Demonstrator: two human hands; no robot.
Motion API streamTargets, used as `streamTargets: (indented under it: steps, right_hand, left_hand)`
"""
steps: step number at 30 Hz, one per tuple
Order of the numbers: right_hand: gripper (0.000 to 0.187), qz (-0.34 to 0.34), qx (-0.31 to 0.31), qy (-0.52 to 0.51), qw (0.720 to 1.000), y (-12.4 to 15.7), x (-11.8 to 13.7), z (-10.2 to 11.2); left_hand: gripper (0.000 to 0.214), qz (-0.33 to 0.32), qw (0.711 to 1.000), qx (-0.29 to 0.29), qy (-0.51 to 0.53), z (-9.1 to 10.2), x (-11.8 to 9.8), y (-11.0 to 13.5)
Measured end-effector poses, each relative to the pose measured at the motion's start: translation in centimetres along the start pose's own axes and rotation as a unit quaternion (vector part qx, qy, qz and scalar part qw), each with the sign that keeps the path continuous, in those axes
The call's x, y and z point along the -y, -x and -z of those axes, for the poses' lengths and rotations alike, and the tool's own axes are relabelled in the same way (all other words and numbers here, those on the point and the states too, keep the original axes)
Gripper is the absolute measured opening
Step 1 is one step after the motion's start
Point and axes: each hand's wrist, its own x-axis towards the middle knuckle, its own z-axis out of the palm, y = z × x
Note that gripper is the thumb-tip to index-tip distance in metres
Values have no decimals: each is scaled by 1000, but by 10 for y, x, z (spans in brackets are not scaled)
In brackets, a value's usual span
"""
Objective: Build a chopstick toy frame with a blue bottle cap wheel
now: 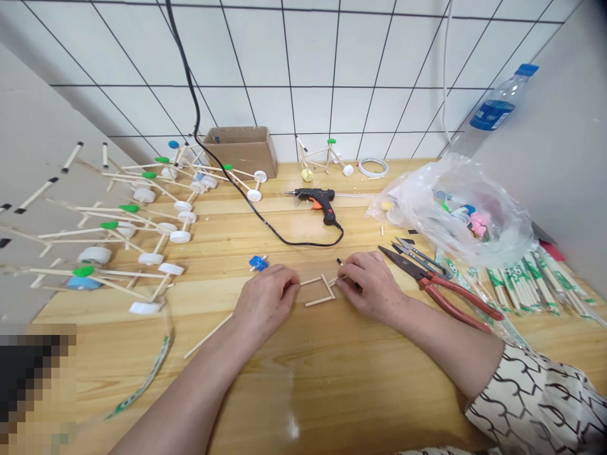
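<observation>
Between my hands is a small frame of thin wooden sticks, low over the wooden table. My left hand is closed in a pinch on the left end of its far stick. With its fingers together, my right hand grips a short stick with black tips at the frame's right end; the fingers cover most of it. Whether that stick is joined to the frame I cannot tell. A blue piece on a short stick lies just beyond my left hand. Partly under my left wrist is a loose wooden stick.
Several stick models with white wheels stand at left. A black hot glue gun with its cord lies ahead, near a cardboard box. At right are red-handled pliers, snips, a plastic bag, wrapped chopsticks and a bottle.
</observation>
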Motion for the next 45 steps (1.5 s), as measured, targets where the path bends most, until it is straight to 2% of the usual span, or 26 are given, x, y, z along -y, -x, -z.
streamTargets:
  steps: [30,45]
  right_hand:
    - [8,11,-2,-4,1000,1,-1,0]
    - [17,36,10,0,999,0,-2,1]
  left_hand:
    - [19,-3,1000,1,23,-5,3,0]
    - [20,-9,1000,0,30,-6,5,-1]
